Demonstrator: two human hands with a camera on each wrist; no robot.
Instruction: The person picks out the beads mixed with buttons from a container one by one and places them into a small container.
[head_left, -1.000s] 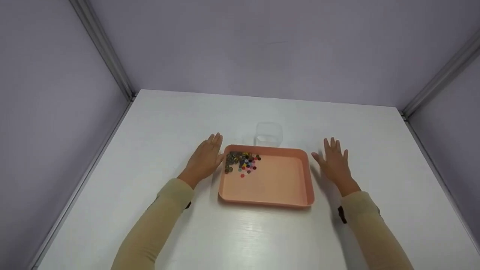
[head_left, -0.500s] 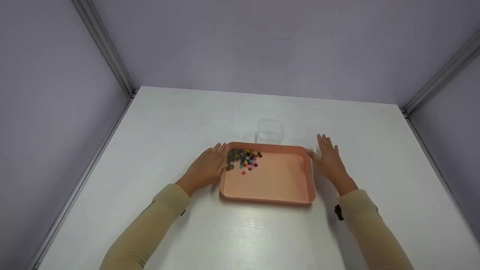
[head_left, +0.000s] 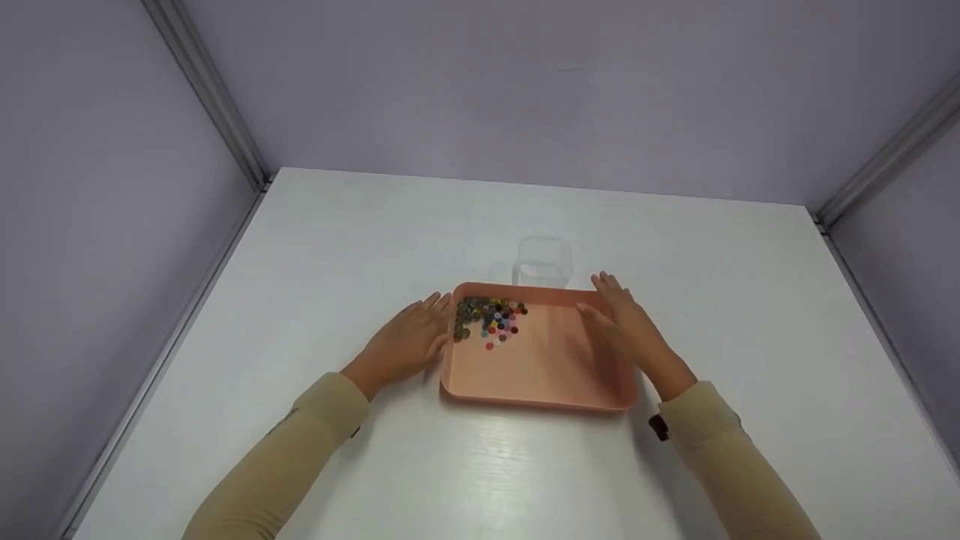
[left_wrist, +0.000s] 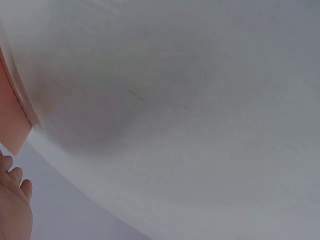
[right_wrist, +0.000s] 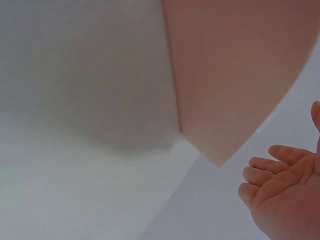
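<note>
White table (head_left: 375,247), grey-lilac walls on three sides. Item: pink tray (head_left: 536,375), shallow, rectangular, rounded corners, at table centre. Left hand (head_left: 409,341), fingers straight, lies flat at the tray's 9 o'clock side, fingertips at its wall. Right hand (head_left: 626,330), fingers extended and holding nothing, hovers over the tray's 3 o'clock edge. Head view alone shows small mixed-colour buttons (head_left: 489,320) heaped at the tray's 11 o'clock corner and a clear container (head_left: 541,261) just beyond 12 o'clock. Wrist views show only tray edge, table and fingers.
</note>
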